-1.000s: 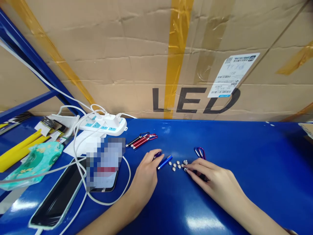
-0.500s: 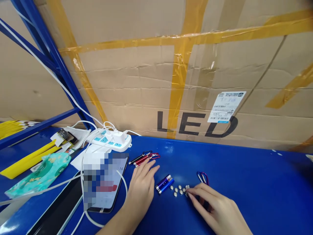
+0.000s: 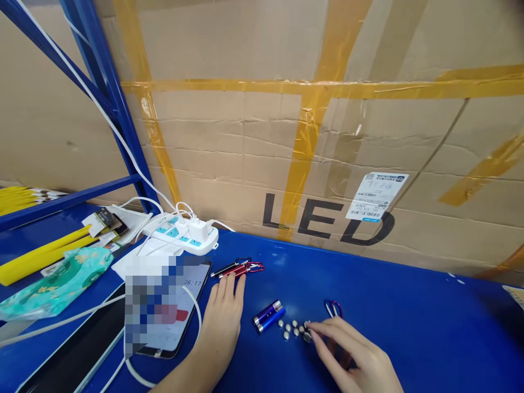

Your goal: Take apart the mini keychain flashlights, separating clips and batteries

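My left hand (image 3: 221, 322) lies with its fingers stretched out, fingertips by the small red flashlights (image 3: 239, 271). These have carabiner clips, and a black one (image 3: 225, 268) lies beside them. My right hand (image 3: 356, 349) pinches a silver button cell (image 3: 307, 337) between thumb and index finger, at the edge of a loose group of several button cells (image 3: 288, 328). Left of the cells, two flashlight barrels, one purple (image 3: 267, 311) and one blue (image 3: 272, 319), rest side by side. Blue and purple-red carabiner clips (image 3: 334, 307) show behind my right hand, which hides what they attach to.
A phone (image 3: 192, 295) with a partly blurred screen lies left of my left hand, a white cable looping over it. Behind are a white power strip (image 3: 207, 243), yellow tubes (image 3: 49, 254) and a green patterned pouch (image 3: 61, 281). A large taped carton (image 3: 229, 164) stands along the back.
The camera view has shifted slightly. My left hand's fingers have drawn closer together and point more straight ahead. My right hand stays at the button cells, fingertips pinched.
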Demonstrator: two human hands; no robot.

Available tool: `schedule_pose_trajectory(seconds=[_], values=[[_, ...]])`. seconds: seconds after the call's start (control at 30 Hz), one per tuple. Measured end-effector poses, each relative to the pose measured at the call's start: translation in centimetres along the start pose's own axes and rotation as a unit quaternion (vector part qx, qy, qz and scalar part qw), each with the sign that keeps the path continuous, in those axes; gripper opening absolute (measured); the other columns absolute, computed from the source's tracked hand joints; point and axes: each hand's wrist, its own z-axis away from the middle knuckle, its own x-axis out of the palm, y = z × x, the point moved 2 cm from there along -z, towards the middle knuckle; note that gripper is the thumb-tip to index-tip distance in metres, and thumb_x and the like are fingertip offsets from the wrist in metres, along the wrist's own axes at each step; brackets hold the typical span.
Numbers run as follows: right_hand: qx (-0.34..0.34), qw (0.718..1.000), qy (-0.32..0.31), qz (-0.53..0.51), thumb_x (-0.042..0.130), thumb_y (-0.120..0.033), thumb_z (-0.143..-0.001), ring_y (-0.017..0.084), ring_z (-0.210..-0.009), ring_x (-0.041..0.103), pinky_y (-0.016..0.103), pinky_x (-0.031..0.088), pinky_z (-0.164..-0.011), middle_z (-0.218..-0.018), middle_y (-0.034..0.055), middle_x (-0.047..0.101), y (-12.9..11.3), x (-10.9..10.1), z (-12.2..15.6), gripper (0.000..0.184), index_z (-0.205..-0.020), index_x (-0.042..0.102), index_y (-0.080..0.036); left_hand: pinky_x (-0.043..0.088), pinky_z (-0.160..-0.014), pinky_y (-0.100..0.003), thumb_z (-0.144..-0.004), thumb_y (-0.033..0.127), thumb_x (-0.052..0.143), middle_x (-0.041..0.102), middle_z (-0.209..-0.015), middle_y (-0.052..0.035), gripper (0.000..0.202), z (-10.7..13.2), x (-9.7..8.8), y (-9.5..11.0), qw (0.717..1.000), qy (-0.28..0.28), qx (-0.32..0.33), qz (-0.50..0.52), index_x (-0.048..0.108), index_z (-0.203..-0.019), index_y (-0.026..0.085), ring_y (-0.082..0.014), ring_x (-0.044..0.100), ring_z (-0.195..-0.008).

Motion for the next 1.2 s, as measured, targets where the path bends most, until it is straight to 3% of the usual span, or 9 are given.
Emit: schedule_pose_trajectory(seconds=[0.17,0.3,0.5,0.8,0.97,1.1,1.2], values=[[-0.009,1.0,0.005,-0.007,0.047,-0.029,-0.087,0.009,-0.049,0.058,0.014,0.049,-0.045,-0.074,0.0023,0.065,-0.1,0.0,0.1,0.021,-0.088,0.066,-0.021,0.045,-0.078,-0.036,-0.076,-0.004,0.039,0.059,-0.102,-0.0125,0.045,-0.1,-0.3,0.2,0.999,-0.031,-0.001,-0.009,0.054,-0.116,0.012,-0.0248,0.055,-0.095],[-0.006,1.0,0.001,-0.014,0.045,-0.029,-0.087,0.009,-0.05,0.058,0.015,0.049,-0.046,-0.075,0.0035,0.066,-0.4,0.0,0.2,0.023,-0.087,0.067,-0.02,0.046,-0.072,-0.035,-0.082,0.0,0.036,0.06,-0.095,-0.0122,0.039,-0.1,-0.4,0.3,0.999,-0.024,-0.041,-0.023,0.055,-0.114,0.011,-0.0243,0.056,-0.087],[-0.003,0.999,-0.024,-0.025,0.046,-0.025,-0.087,0.01,-0.053,0.059,0.017,0.05,-0.047,-0.08,0.0053,0.065,-1.1,0.0,0.5,0.021,-0.089,0.066,-0.02,0.044,-0.077,-0.041,-0.087,0.007,0.034,0.057,-0.108,-0.0179,0.033,-0.4,-0.6,0.3,0.998,-0.014,-0.05,-0.043,0.056,-0.112,0.007,-0.0306,0.053,-0.096],[-0.005,0.999,-0.004,-0.051,0.045,-0.023,-0.087,0.008,-0.051,0.057,0.016,0.047,-0.045,-0.08,0.0039,0.064,-2.5,0.1,0.9,0.024,-0.094,0.068,-0.021,0.043,-0.071,-0.039,-0.087,0.006,0.036,0.06,-0.086,-0.0132,0.023,-0.4,-1.2,0.1,0.997,-0.047,-0.055,0.032,0.059,-0.089,0.009,-0.0277,0.056,-0.081],[-0.002,0.999,-0.018,-0.039,0.044,-0.025,-0.087,0.008,-0.051,0.057,0.017,0.046,-0.044,-0.081,0.004,0.064,-2.2,0.1,0.8,0.024,-0.094,0.067,-0.021,0.043,-0.068,-0.032,-0.088,0.008,0.038,0.063,-0.085,-0.0074,0.018,-0.8,-2.2,0.2,0.994,-0.027,-0.023,0.108,0.054,-0.094,0.014,-0.0212,0.058,-0.075],[0.028,0.998,-0.021,-0.048,0.047,-0.027,-0.086,0.008,-0.052,0.056,0.017,0.047,-0.044,-0.087,0.0048,0.063,-1.7,0.0,0.5,0.023,-0.101,0.063,-0.022,0.042,-0.069,-0.034,-0.089,0.016,0.037,0.064,-0.085,-0.0072,0.017,-1.0,-3.7,0.5,0.961,0.01,-0.058,0.27,0.051,-0.097,0.016,-0.0224,0.057,-0.073],[0.089,0.991,-0.015,-0.097,0.055,-0.031,-0.08,0.008,-0.054,0.058,0.017,0.048,-0.043,-0.1,0.0067,0.061,-1.4,0.0,0.2,0.036,-0.115,0.055,-0.023,0.041,-0.062,-0.03,-0.091,0.022,0.03,0.06,-0.066,-0.0013,0.018,-0.6,-4.5,1.4,0.908,-0.063,-0.101,0.401,0.048,-0.09,0.019,-0.0203,0.055,-0.065]])
